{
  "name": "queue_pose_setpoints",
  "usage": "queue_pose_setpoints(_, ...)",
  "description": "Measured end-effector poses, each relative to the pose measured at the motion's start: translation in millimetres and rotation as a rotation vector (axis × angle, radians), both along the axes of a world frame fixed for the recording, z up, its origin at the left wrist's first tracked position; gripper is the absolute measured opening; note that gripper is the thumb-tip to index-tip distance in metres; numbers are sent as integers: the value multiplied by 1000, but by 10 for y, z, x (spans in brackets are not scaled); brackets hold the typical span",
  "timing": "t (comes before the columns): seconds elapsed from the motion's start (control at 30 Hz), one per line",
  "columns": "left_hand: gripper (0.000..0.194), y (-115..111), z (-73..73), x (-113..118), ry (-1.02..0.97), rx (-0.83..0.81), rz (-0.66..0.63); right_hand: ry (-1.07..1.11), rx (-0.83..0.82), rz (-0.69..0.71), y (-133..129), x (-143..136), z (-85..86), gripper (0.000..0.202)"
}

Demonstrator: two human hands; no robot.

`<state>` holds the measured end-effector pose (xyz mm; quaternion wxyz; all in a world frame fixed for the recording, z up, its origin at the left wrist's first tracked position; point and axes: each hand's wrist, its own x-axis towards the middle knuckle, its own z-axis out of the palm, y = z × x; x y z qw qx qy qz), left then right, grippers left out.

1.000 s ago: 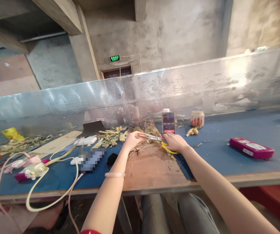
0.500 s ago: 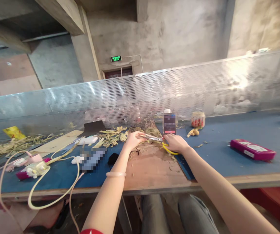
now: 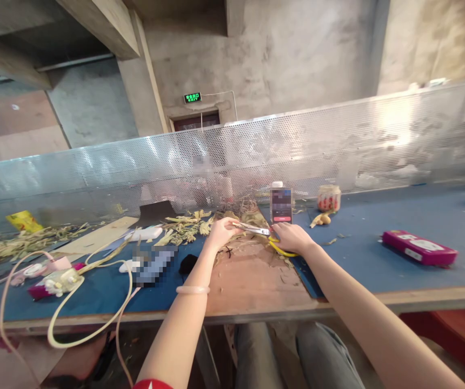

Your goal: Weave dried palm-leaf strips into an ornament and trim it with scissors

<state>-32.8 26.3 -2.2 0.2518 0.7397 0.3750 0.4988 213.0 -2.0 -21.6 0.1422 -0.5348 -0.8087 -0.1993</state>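
Yellow-handled scissors (image 3: pixel 257 229) lie across the space between my two hands, above a brown board (image 3: pixel 252 281). My right hand (image 3: pixel 290 237) is closed around their yellow handles. At the blade tips, my left hand (image 3: pixel 223 233) has its fingers pinched together on something too small to make out, perhaps a bit of dried plant. The blades look nearly closed. Dried plant pieces (image 3: pixel 246 213) are heaped just behind my hands. A phone (image 3: pixel 281 205) stands upright behind my right hand.
Dried leaves (image 3: pixel 186 227), a white object (image 3: pixel 147 233), cables (image 3: pixel 129 292) and a power strip (image 3: pixel 60 282) lie to the left. On the right are a jar (image 3: pixel 329 199), a yellowish lump (image 3: pixel 320 219) and a magenta box (image 3: pixel 419 248). A perforated metal screen (image 3: pixel 317 140) runs behind.
The scissor blades have come closer together. Both hands remain in nearly the same place.
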Motion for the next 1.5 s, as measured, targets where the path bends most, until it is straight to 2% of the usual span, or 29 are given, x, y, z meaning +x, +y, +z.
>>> queue_pose_setpoints(0.57, 31, 34, -37, -36, 151, 56, 90, 39, 23, -39, -23, -2, -4, 34)
queue_pose_setpoints(1.5, 26, -27, -28, -13, 167, -23, 65, 58, -49, -53, -31, -13, 22, 35)
